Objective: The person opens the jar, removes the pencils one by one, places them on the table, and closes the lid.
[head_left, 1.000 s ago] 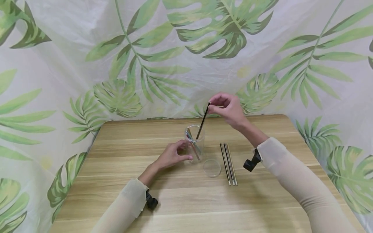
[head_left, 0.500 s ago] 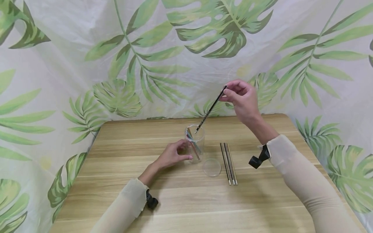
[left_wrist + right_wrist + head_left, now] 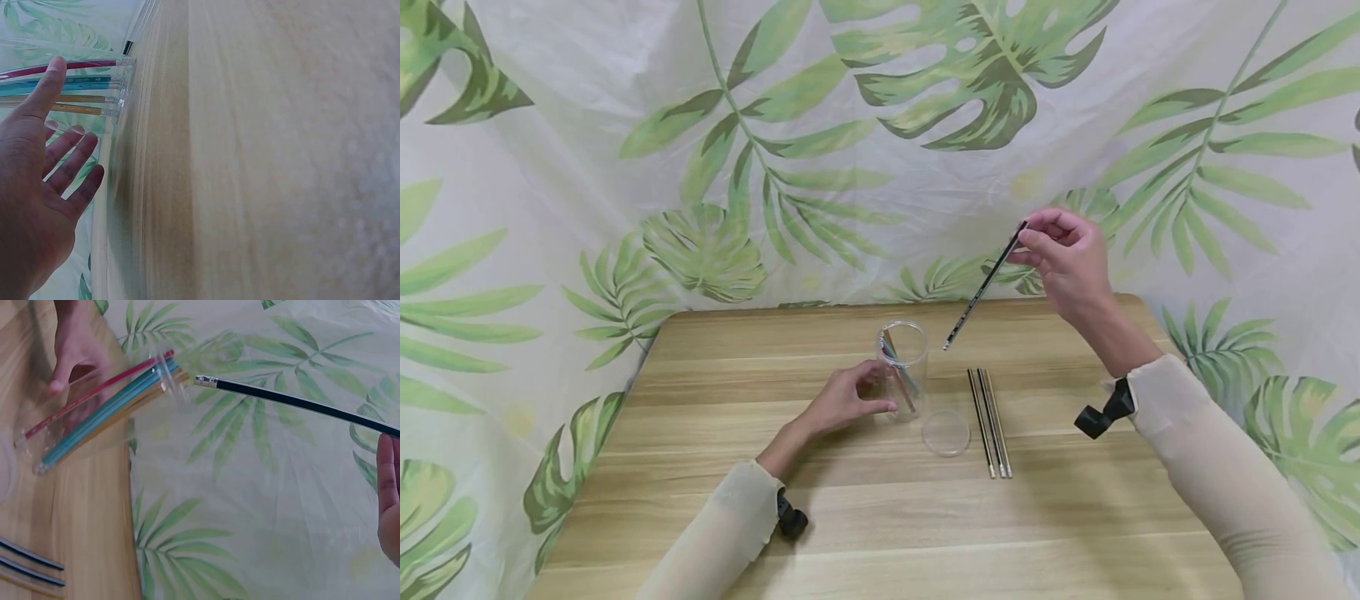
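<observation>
A black pencil (image 3: pixel 982 293) is pinched near its upper end between the thumb and fingers of my right hand (image 3: pixel 1070 260). It slants down to the left, and its silvery eraser end hangs in the air to the right of a clear jar (image 3: pixel 916 379). My left hand (image 3: pixel 844 402) steadies the upright jar low on its left side, thumb in front and fingers around the back. Inside lean several coloured pencils: a red pencil (image 3: pixel 94 397), teal ones and yellow-orange ones. Several black and gold pencils (image 3: pixel 992 423) lie side by side on the table, right of a round clear lid (image 3: pixel 946 434).
The wood-grain table (image 3: pixel 820 533) ends at a back edge just behind the jar. A leaf-patterned cloth (image 3: pixel 820 208) hangs close behind that edge. A black wrist camera (image 3: pixel 1105 410) sticks out below the right sleeve, another below the left.
My right hand has moved up and to the right, drawing the black pencil out of the jar and away from its rim. The left hand, jar, lid and pencils on the table stay put.
</observation>
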Demonstrator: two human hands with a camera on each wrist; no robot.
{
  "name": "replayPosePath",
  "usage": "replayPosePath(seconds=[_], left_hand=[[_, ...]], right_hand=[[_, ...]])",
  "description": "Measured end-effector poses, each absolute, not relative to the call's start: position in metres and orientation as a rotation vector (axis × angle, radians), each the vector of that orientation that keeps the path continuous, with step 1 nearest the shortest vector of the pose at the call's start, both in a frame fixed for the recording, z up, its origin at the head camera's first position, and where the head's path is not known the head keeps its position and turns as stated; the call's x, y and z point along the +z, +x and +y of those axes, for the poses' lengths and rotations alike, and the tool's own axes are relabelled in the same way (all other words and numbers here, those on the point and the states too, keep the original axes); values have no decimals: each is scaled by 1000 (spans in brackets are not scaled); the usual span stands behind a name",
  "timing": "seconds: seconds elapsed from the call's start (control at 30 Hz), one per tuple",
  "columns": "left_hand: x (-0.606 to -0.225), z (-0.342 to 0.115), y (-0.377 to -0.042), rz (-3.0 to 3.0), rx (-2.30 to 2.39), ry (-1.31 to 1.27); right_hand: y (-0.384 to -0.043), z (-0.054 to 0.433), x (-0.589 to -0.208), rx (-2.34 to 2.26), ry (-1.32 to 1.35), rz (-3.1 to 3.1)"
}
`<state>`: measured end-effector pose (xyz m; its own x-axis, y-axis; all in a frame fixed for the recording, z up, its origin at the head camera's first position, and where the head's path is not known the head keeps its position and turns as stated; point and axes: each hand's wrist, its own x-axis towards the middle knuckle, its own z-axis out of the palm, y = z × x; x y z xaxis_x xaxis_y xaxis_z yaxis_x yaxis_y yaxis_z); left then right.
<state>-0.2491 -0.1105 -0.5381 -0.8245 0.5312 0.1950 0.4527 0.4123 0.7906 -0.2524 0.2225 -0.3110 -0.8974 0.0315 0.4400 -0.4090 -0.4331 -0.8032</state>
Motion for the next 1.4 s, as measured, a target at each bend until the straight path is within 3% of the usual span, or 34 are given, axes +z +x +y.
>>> replayPosePath(seconds=[0.53,1.4], left_hand=[[-539,-111,-250,2556,1412,923],[-536,-112,-248,2526,1423,905]], right_hand=[[-249,265,-347,2361,365,-1917],[-254,293,-453,2163,-46,-2576]])
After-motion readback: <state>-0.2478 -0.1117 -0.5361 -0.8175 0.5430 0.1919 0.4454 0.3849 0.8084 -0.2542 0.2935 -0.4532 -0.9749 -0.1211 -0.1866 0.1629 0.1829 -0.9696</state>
